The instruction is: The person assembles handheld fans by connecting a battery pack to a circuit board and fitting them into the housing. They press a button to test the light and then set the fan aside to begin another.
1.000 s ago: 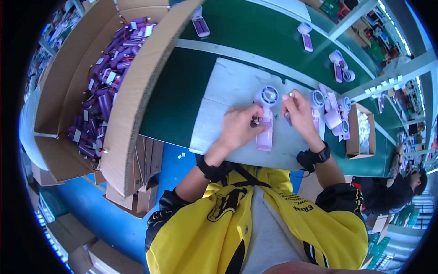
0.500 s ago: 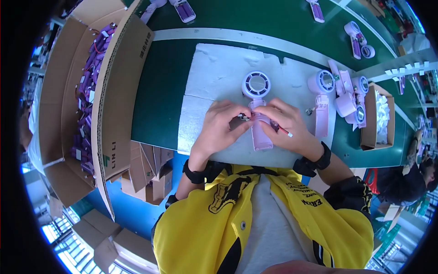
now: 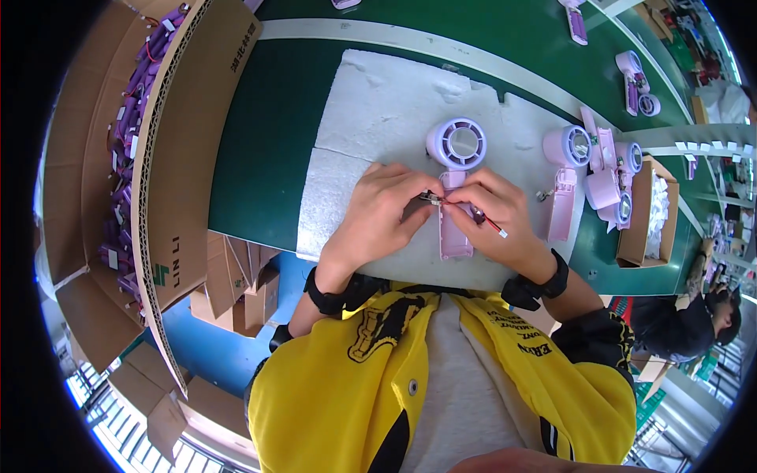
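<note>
1. L hand (image 3: 369,211) is pinching a small metal-looking part (image 3: 430,197); R hand (image 3: 498,213) is gripping a thin red/black lead (image 3: 494,227), both sets of fingers nearly meeting.
2. Lilac fan (image 3: 453,180) is lying right under the fingers, handle uncovered: wiring's prob. partway, closing-up left.
3. Smooth plastic, round spoked head, long trough-like handle; grainy white foam sheet (image 3: 386,102) is lying beneath.
4. Right of the fingers, 1 more open fan (image 3: 564,181) is resting.
</note>
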`<state>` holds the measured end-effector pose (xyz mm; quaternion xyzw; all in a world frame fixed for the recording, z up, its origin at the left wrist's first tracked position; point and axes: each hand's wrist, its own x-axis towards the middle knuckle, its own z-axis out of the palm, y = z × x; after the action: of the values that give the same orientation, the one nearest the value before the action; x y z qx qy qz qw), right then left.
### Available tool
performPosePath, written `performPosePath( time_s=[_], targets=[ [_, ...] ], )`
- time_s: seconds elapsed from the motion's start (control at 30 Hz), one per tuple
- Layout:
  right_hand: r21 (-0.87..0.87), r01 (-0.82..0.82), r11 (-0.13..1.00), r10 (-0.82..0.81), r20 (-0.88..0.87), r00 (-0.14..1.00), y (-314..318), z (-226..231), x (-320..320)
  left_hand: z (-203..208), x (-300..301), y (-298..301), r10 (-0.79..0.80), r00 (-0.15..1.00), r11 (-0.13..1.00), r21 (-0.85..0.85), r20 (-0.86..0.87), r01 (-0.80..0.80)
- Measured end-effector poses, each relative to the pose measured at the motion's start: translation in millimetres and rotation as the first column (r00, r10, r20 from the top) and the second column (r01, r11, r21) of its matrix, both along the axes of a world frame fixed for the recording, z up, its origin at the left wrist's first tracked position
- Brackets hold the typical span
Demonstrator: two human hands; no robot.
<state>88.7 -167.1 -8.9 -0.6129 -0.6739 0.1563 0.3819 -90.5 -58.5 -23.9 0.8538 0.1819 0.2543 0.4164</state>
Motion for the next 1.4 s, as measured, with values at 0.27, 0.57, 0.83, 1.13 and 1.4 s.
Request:
performPosePath(
  time_s=[0.27,0.57,0.83,1.13,1.4],
  targets=[
    [0.013,-0.033,0.999,0.032,0.025,0.999,-1.3,0.8,-0.4,1.8,0.3,-1.5,0.010,1.000,0.996,-0.087,-0.006,-0.011],
    [0.005,-0.030,1.000,0.030,0.065,0.997,-0.8,2.1,-1.5,5.0,0.3,-0.5,-0.009,0.997,0.996,-0.091,0.083,0.017],
    [0.010,-0.042,0.999,0.041,0.074,0.996,-2.2,0.1,-0.6,-3.5,1.3,-4.4,0.013,0.989,0.993,-0.114,0.149,0.004],
    [-0.057,-0.058,0.997,0.065,0.136,0.988,-2.6,1.8,1.1,9.6,7.3,-16.8,0.001,0.986,0.974,-0.223,0.167,0.037],
    [-0.127,-0.183,0.975,0.170,-0.111,0.979,-4.4,17.0,17.3,-0.7,3.8,-9.4,0.031,0.981,0.937,-0.348,0.192,0.038]
  ],
)
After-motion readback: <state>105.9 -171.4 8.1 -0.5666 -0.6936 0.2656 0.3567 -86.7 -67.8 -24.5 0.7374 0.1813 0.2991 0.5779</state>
